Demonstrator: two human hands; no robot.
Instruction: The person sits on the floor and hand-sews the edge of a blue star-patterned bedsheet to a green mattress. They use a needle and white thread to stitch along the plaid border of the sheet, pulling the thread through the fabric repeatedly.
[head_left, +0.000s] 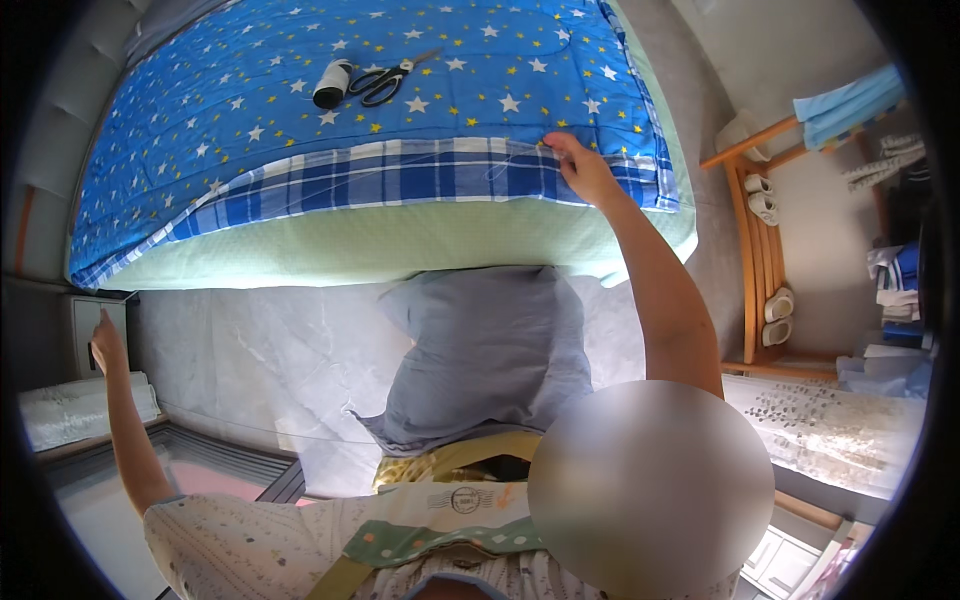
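Note:
My right hand pinches the quilt edge, where a blue-and-white plaid border meets blue star-printed fabric. Beside those fingers a pale thread makes a loose loop and trails left over the plaid. Far out to the left, my left hand is raised in front of a white cabinet; whether its fingertips hold anything is too small to tell. On the quilt lie a spool of white thread with a black end and black-handled scissors, blades partly apart.
A pale green sheet covers the bed beneath the quilt. Grey cloth covers my lap at the bedside. To the right stands a wooden rack with white shoes and a blue cloth. Grey flooring shows at left.

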